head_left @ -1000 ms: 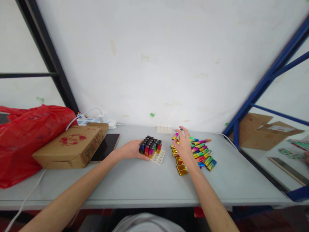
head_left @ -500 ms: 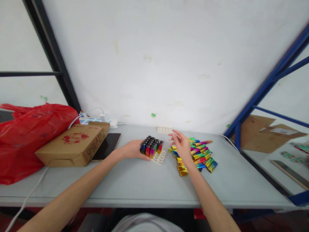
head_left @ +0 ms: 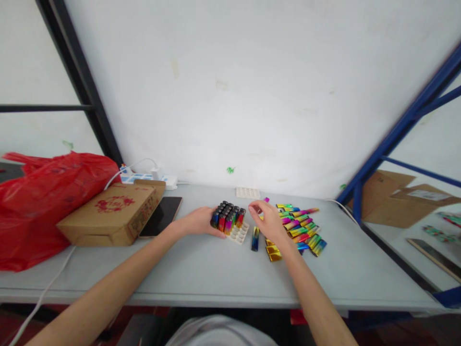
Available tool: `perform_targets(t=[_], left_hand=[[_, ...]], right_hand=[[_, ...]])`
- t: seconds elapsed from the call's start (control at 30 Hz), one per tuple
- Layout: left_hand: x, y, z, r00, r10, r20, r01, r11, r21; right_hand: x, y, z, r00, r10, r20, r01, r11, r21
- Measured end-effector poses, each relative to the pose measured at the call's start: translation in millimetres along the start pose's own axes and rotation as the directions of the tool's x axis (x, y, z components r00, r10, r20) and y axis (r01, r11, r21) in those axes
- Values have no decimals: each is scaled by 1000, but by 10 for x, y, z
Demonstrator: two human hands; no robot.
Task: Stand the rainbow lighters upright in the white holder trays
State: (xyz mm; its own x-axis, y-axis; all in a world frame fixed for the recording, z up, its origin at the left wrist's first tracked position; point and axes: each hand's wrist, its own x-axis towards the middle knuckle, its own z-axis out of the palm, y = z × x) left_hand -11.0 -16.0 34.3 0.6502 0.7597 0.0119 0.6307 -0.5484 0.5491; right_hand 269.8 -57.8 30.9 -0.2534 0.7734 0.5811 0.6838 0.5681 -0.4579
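Black-topped, shiny rainbow lighters (head_left: 226,216) stand upright, packed together in a white holed tray (head_left: 238,234); bare holes show along its right and front side. My left hand (head_left: 201,222) is wrapped around the left side of this group, thumb in front, other fingers hidden behind. To the right, my right hand (head_left: 266,218) has its fingers curled together above the table. The magenta end of a lighter (head_left: 266,199) pokes out beyond that hand. A blue-and-gold lighter (head_left: 255,239) lies by itself below it. More metallic lighters (head_left: 300,230) lie in a loose pile beside my right wrist.
A second white holed tray (head_left: 247,192) rests near the wall. On the left are a cardboard box (head_left: 111,216), a dark tablet-like slab (head_left: 162,216), a red plastic bag (head_left: 54,206) and a power strip (head_left: 169,182). A blue metal frame (head_left: 382,149) rises on the right.
My right hand has drawn its spread fingers together, and a magenta lighter end now shows beyond it. One blue-and-gold lighter now lies apart from the pile. My left hand stays at the tray.
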Motion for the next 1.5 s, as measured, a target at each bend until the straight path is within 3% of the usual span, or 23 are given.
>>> perform_targets(t=[0.07,0.17,0.27,0.33,0.57,0.87,1.1,1.17,1.23,1.4,1.5], left_hand=[[-13,20,-7,1000,8,6,-8,1000,-19],[-25,33,-11,1000,25,2,-25,999,-42],[-23,28,-8,1000,15,-4,-16,999,-40],[-18,23,-5,1000,18,-4,-18,999,-40],[-14,2,1,999,53,-1,-53,998,-46],[-1,-36,22,999,52,-11,-52,999,-14],[-16,19,-1,1000,-2,1,2,1000,-10],[-19,30,-7,1000,-5,0,5,1000,-18],[-17,31,-9,1000,-7,2,7,1000,-25],[-8,30,-19,999,-39,2,39,999,-8],[-12,33,-24,999,-42,5,42,999,-11]], right_hand=[[-42,9,-178,984,11,176,-7,1000,-20],[-124,44,-363,911,122,393,-90,991,-99],[-171,53,-427,821,176,543,-117,983,-141],[-176,33,-423,792,171,586,-96,983,-157],[-159,-47,-355,821,102,562,-30,990,-136],[-124,-11,-339,932,-34,362,17,999,49],[-74,-50,-316,983,-59,176,21,977,212],[-59,-38,-275,991,19,135,-66,934,351],[-36,-10,-204,979,171,109,-203,831,519],[54,106,20,830,547,109,-406,458,791],[92,141,87,775,615,144,-442,365,820]])
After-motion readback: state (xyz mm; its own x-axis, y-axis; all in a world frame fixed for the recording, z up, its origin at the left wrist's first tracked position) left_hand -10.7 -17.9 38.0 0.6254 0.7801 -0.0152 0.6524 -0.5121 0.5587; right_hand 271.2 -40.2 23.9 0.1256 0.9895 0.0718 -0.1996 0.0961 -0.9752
